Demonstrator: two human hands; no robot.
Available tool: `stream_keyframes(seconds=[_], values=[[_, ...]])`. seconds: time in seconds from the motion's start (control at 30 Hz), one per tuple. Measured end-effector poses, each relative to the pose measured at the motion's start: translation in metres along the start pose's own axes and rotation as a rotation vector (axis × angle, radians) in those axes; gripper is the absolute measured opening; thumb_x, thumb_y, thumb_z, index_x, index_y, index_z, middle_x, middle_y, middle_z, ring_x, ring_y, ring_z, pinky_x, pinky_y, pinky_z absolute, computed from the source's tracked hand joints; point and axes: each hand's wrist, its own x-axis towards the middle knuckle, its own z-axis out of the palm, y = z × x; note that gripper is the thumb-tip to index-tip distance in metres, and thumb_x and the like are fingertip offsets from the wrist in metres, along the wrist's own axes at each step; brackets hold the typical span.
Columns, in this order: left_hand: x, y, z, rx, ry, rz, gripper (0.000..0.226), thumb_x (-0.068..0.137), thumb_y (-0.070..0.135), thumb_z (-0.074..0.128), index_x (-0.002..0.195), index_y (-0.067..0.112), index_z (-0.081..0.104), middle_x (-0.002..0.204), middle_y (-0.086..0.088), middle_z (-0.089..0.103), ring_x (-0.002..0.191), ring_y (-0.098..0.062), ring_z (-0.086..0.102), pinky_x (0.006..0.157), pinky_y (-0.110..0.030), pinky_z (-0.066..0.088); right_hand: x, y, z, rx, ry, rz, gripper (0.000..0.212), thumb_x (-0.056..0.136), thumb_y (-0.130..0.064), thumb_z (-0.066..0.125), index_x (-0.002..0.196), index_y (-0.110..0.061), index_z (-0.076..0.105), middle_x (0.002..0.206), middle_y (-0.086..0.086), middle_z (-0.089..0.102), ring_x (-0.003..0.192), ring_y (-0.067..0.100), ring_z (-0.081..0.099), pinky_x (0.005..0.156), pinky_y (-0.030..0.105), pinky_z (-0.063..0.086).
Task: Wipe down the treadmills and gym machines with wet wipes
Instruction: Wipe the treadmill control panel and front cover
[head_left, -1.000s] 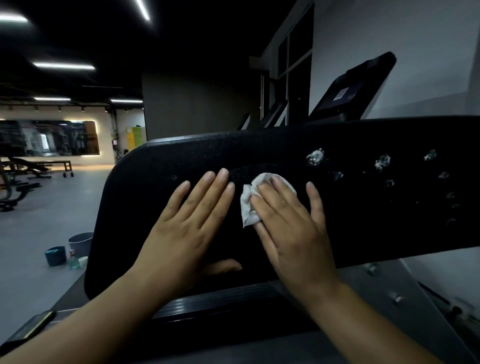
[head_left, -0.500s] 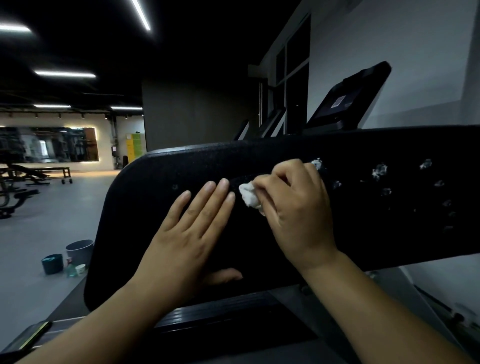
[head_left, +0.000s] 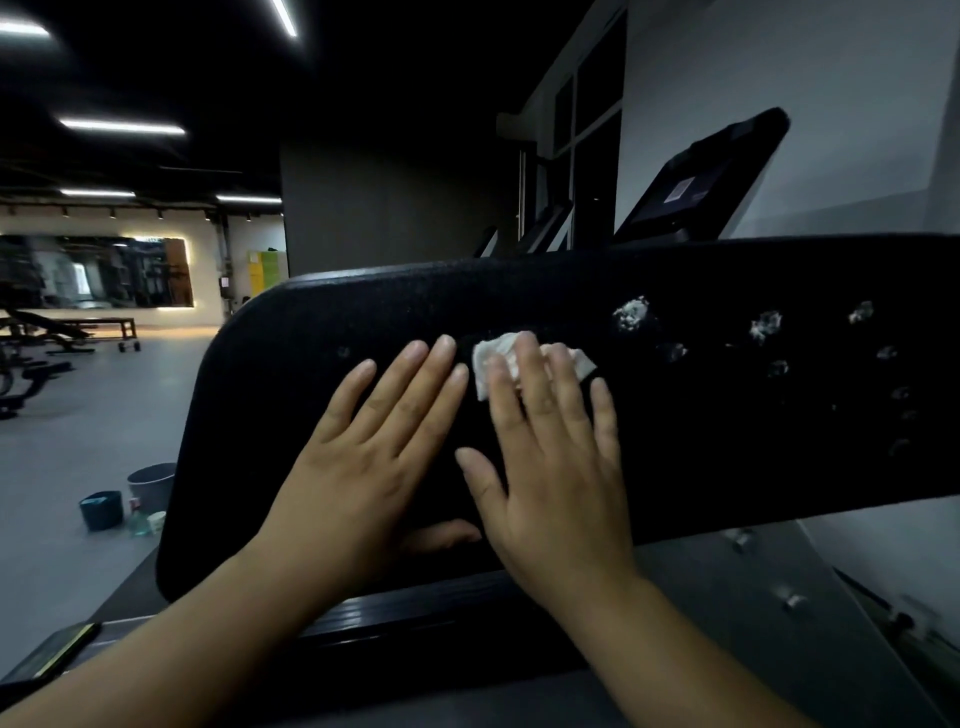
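A wide black treadmill console panel (head_left: 727, 441) fills the middle of the view, tilted toward me. My right hand (head_left: 550, 457) lies flat on it with straight fingers, pressing a crumpled white wet wipe (head_left: 493, 361) under the fingertips. My left hand (head_left: 374, 457) rests flat on the panel just left of it, thumb under the lower edge. Several white foam spots (head_left: 631, 314) dot the panel to the right of the wipe.
Another treadmill console (head_left: 696, 182) rises behind, by the white wall. On the grey floor at left stand a grey bucket (head_left: 150, 483), a teal container (head_left: 101, 509) and a small bottle (head_left: 137, 519). Benches (head_left: 78, 327) and a mirror lie far left.
My right hand, which had bunched the wipe in curled fingers half a second ago, has flattened out again and presses the wipe on the panel. My left hand has stayed put.
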Motion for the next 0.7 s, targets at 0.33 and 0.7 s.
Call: stream_keyframes(seconds=[0.33,0.7], values=[[0.0,-0.001,-0.001,-0.002,0.004,-0.001,0.101,0.088,0.072,0.04,0.16,0.004,0.02,0.169,-0.015,0.011,0.157,-0.028,0.01,0.126,-0.048,0.01,-0.016,-0.005,0.001,-0.005,-0.014,0.008,0.072,0.1,-0.047,0.039,0.159,-0.008,0.027,0.168,0.009,0.016,0.156,0.025,0.013,0.124,0.051,0.011],[-0.002,-0.001,-0.001,-0.008,0.01,0.012,0.102,0.087,0.071,0.044,0.16,0.004,0.02,0.17,-0.015,0.01,0.157,-0.029,0.01,0.126,-0.047,0.009,-0.021,-0.004,0.001,0.027,-0.026,-0.019,0.071,0.099,-0.044,0.041,0.159,-0.008,0.027,0.168,0.008,0.016,0.156,0.024,0.012,0.124,0.052,0.012]])
